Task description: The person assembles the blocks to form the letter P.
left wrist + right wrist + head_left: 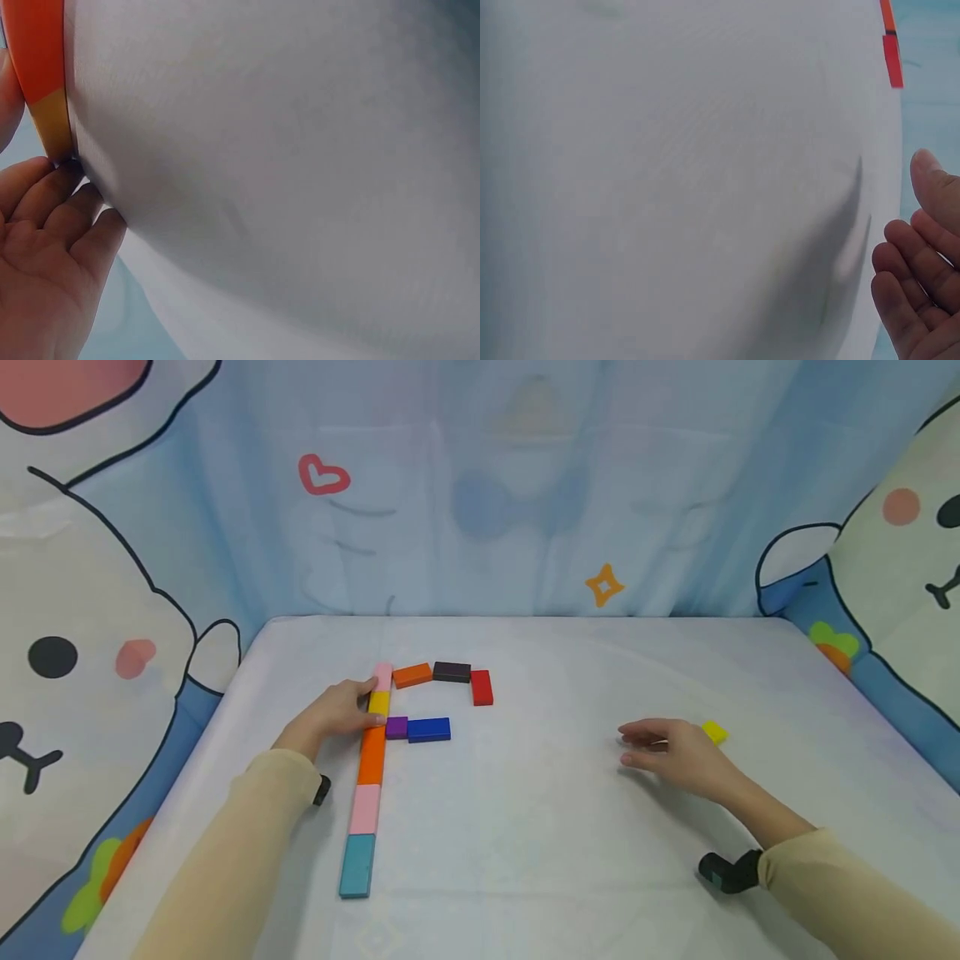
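Observation:
A column of flat blocks runs up the left of the table: a teal block [357,866], a pink block [365,810], an orange block [372,757], a yellow block [378,702] and another pink block [383,676]. My left hand [335,718] touches its upper left side, thumb by the yellow block's lower end and fingertips by its upper end. The left wrist view shows those fingers [97,232] fairly straight. On the right, my right hand [678,756] hovers over the table, holding nothing, its fingers loosely bent. Behind it lies a yellow block [715,732], partly hidden.
From the column's top an orange block [412,676], a black block [452,672] and a red block [482,687] extend rightward. Below them, a purple block [397,727] and a blue block [429,730] form a shorter row. A printed curtain [525,527] hangs behind the white table [570,860].

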The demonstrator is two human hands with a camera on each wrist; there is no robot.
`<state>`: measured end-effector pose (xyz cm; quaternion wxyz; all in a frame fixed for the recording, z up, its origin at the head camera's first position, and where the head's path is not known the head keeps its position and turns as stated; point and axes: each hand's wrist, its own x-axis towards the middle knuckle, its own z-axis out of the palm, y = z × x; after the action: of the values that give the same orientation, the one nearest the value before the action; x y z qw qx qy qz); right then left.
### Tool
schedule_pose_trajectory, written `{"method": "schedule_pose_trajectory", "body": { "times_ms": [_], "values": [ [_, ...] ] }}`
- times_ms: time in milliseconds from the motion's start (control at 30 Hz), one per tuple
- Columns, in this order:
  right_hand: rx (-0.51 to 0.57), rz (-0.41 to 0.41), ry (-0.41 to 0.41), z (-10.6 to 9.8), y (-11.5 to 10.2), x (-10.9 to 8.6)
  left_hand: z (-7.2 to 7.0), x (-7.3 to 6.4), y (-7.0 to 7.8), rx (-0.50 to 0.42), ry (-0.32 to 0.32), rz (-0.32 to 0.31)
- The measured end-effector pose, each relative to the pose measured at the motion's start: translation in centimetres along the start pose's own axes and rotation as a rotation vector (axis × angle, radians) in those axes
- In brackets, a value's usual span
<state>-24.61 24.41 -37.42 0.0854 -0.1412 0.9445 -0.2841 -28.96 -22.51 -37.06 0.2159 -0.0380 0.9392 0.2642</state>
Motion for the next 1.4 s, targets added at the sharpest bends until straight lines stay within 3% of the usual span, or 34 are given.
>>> {"method": "schedule_pose_trajectory", "body": {
  "times_ms": [233,433,733,1000,1400],
  "values": [
    [-0.094,0.044,0.116,-1.8,2.8,-3.4,0.1,-0.2,0.0,-0.008,-0.004,-0.006],
    [-0.138,0.128,0.190,-2.8,5.0,-4.7,0.0,-0.3,0.1,-0.011,-0.010,-0.015],
    [-0.188,0.202,0.233,-3.3,6.9,-4.6,0.0,-0.4,0.2,-0.009,-0.020,-0.017],
    [-0.161,0.309,0.209,-3.1,7.4,-3.6,0.0,-0.5,0.3,-0.010,-0.012,-0.018],
    [-0.146,0.317,0.221,-2.8,7.7,-3.2,0.1,-0.5,0.3,-0.005,-0.009,-0.024]
  ]
}}
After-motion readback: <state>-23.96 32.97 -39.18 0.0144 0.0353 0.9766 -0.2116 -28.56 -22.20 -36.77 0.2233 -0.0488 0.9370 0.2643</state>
